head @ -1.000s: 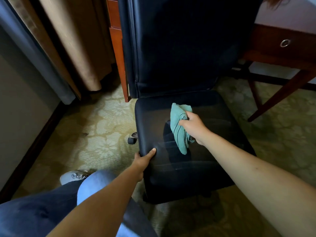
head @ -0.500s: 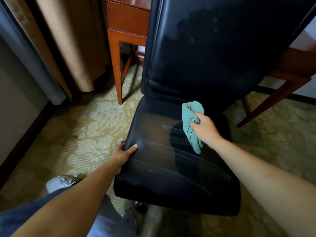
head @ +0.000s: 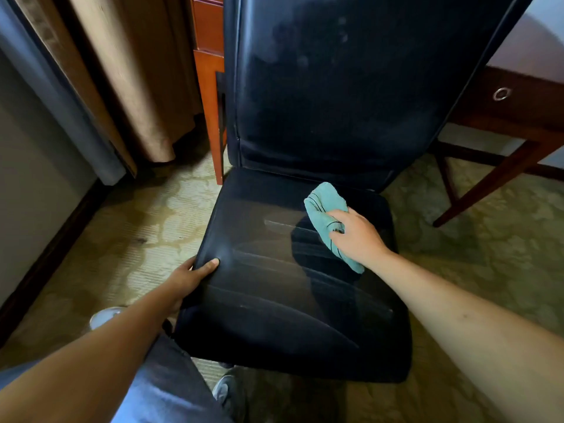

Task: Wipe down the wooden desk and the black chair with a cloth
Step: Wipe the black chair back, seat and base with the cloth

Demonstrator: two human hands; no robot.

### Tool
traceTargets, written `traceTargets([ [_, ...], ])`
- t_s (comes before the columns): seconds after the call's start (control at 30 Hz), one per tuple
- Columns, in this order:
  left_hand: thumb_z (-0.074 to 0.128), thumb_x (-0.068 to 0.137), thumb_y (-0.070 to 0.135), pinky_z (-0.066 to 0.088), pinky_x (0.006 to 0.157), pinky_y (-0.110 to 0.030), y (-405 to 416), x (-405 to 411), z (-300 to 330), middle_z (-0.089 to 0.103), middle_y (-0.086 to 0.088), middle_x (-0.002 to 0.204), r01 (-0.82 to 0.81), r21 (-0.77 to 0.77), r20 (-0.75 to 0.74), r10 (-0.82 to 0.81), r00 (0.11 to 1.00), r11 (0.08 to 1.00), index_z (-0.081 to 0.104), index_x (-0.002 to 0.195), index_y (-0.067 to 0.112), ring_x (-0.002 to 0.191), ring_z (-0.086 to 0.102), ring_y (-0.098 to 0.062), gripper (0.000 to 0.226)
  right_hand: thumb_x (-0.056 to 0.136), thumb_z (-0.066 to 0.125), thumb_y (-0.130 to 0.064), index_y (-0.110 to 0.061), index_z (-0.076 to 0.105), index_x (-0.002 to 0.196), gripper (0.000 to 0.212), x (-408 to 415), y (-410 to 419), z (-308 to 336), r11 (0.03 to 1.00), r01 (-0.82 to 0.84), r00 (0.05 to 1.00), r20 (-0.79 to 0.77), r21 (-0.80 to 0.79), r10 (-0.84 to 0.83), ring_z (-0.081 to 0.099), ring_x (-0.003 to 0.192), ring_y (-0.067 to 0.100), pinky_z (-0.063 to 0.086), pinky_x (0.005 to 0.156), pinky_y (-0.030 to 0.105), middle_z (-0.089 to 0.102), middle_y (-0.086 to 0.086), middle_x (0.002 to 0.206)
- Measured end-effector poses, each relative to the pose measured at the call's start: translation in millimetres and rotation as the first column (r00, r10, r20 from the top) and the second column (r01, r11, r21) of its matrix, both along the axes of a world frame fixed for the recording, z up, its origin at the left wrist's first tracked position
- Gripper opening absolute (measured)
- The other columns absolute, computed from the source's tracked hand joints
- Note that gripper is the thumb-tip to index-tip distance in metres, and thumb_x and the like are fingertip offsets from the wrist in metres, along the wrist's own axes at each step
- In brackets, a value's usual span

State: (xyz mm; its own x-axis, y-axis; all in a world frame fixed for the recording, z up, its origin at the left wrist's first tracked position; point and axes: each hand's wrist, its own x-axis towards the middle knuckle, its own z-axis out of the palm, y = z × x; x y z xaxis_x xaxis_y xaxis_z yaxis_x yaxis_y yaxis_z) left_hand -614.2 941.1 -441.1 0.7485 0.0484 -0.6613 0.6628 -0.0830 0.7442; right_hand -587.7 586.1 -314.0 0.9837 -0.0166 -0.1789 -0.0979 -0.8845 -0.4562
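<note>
Chair: black chair (head: 305,285), seat at centre of the head view, tall backrest rising to 12 o'clock; faint pale streaks cross the seat
Cloth: teal cloth (head: 325,209) with thin dark lines, bunched, lying on the seat toward its 2 o'clock corner, just in front of the backrest
Right hand: right hand (head: 355,236) lies on the cloth, fingers curled round its folds, pressing it to the seat; part of the cloth sticks out past the fingers toward 11 o'clock, part trails under the wrist
Left hand: left hand (head: 189,277) grips the seat's edge at 9 o'clock, thumb on top, fingers wrapped below the rim and hidden
Desk: wooden desk (head: 518,117) behind the chair, one leg at 11 o'clock, drawer with a metal ring pull (head: 501,93) at 2 o'clock
Floor: patterned carpet (head: 146,227); curtains (head: 122,87) at 10 o'clock
Writing: no readable brand or label can be made out
</note>
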Motion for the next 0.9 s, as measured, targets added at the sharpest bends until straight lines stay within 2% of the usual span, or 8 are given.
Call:
traceTargets([
  [0.1,0.078,0.084,0.041,0.057,0.096,-0.045,14.9,3.8,3.4,0.076,-0.007,0.113,0.067,0.008,-0.012,-0.067,0.998,0.998,0.065,0.127,0.018,0.1,0.073,-0.026,0.05,0.095,0.056,-0.015,-0.026,0.058,0.135,0.042,6.4,5.2,-8.7,0.998,-0.046,0.999,0.007,-0.031,0.046,0.055,0.121,0.023,0.048,0.097,0.032,0.049,-0.003,0.144],
  [0.27,0.073,0.09,0.04,0.059,0.08,-0.036,24.1,3.3,11.5,0.076,-0.001,0.11,0.122,0.017,-0.069,-0.121,0.99,0.992,0.062,0.129,0.027,0.096,0.074,-0.021,0.043,0.097,0.055,-0.018,-0.03,0.055,0.137,0.042,34.9,19.6,-22.3,0.979,-0.154,0.987,0.032,-0.131,0.159,0.053,0.118,0.024,0.053,0.097,0.043,0.049,-0.002,0.138],
  [0.37,0.073,0.089,0.046,0.056,0.092,-0.04,31.2,10.4,8.0,0.073,0.002,0.116,0.22,0.152,-0.069,-0.212,0.975,0.964,0.055,0.138,0.029,0.102,0.071,-0.018,0.055,0.098,0.052,-0.016,-0.034,0.052,0.14,0.045,63.2,34.0,-34.9,0.958,-0.185,0.978,0.059,-0.221,0.202,0.049,0.117,0.025,0.052,0.094,0.044,0.047,-0.001,0.132],
  [0.47,0.074,0.087,0.048,0.048,0.105,-0.041,34.1,29.2,5.6,0.056,-0.005,0.132,0.314,0.292,-0.028,-0.32,0.947,0.904,0.035,0.15,0.034,0.116,0.062,-0.025,0.075,0.098,0.048,-0.015,-0.035,0.047,0.142,0.049,91.9,47.7,-57.9,0.938,-0.185,0.979,0.025,-0.293,0.201,0.045,0.117,0.027,0.044,0.097,0.045,0.045,0.001,0.133],
  [0.53,0.068,0.087,0.058,0.035,0.117,-0.045,26.5,55.2,6.9,0.038,-0.009,0.146,0.296,0.475,0.105,-0.387,0.916,0.829,0.029,0.153,0.038,0.133,0.046,-0.031,0.08,0.096,0.047,-0.019,-0.036,0.046,0.14,0.047,103.7,54.2,-76.8,0.941,-0.138,0.989,0.001,-0.31,0.145,0.043,0.117,0.031,0.038,0.1,0.047,0.043,0.005,0.133],
  [0.63,0.035,0.087,0.074,0.02,0.123,-0.045,-9.0,98.2,3.5,0.025,-0.005,0.159,0.267,0.707,0.273,-0.601,0.751,0.655,0.028,0.156,0.035,0.149,0.022,-0.031,0.08,0.094,0.047,-0.022,-0.033,0.046,0.134,0.042,109.4,54.3,-95.8,0.939,-0.081,0.994,0.04,-0.335,0.1,0.043,0.117,0.034,0.036,0.099,0.047,0.043,0.008,0.132],
  [0.77,0.022,0.103,0.058,0.008,0.125,-0.051,-47.0,116.8,-6.1,0.002,0.002,0.17,0.233,0.886,0.145,-0.717,0.682,0.401,0.012,0.158,0.045,0.156,-0.005,-0.025,0.057,0.095,0.048,-0.022,-0.029,0.043,0.136,0.042,112.3,49.5,-101.7,0.923,-0.113,0.991,0.02,-0.369,0.129,0.041,0.122,0.036,0.034,0.104,0.05,0.039,0.013,0.139],
  [0.9,0.025,0.104,0.057,0.007,0.125,-0.049,-43.1,113.8,-1.5,0.0,0.003,0.17,0.278,0.87,0.114,-0.715,0.69,0.407,0.015,0.157,0.047,0.156,-0.007,-0.023,0.055,0.098,0.048,-0.024,-0.028,0.042,0.136,0.039,114.4,55.7,-94.6,0.915,-0.133,0.991,-0.034,-0.381,0.13,0.04,0.125,0.037,0.033,0.104,0.049,0.036,0.015,0.142],
])
